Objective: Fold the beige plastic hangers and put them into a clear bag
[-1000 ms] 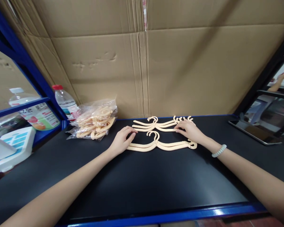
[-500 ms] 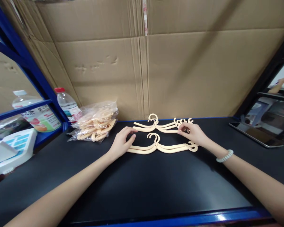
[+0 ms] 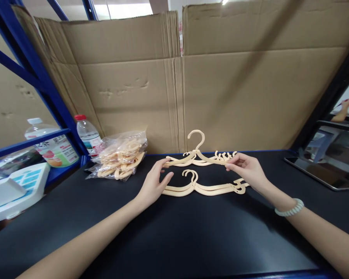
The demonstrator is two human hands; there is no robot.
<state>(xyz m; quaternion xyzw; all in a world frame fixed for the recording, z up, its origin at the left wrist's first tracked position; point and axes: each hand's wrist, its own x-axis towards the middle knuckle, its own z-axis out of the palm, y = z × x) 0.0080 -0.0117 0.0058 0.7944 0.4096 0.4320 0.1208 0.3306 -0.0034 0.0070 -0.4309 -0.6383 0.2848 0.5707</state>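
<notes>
Lifted since a second ago, the far cream hanger (image 3: 198,157) now stands with its hook up off the black shelf (image 3: 174,232), pinched at one arm tip by the right hand (image 3: 248,170) and steadied at the other by the left hand (image 3: 152,184), whose fingers stay spread. Just nearer than that grip, a hanger pair (image 3: 203,188) lies flat. Beyond the left hand, the bagged hangers (image 3: 119,155) sit unopened, so more seem left.

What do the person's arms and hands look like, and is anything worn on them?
Both forearms are bare, with no sleeves in view. The left hand wears no glove and no ring shows. The right hand is also ungloved; its wrist carries a pale, spiral-coil bracelet. No watch is visible.
</notes>
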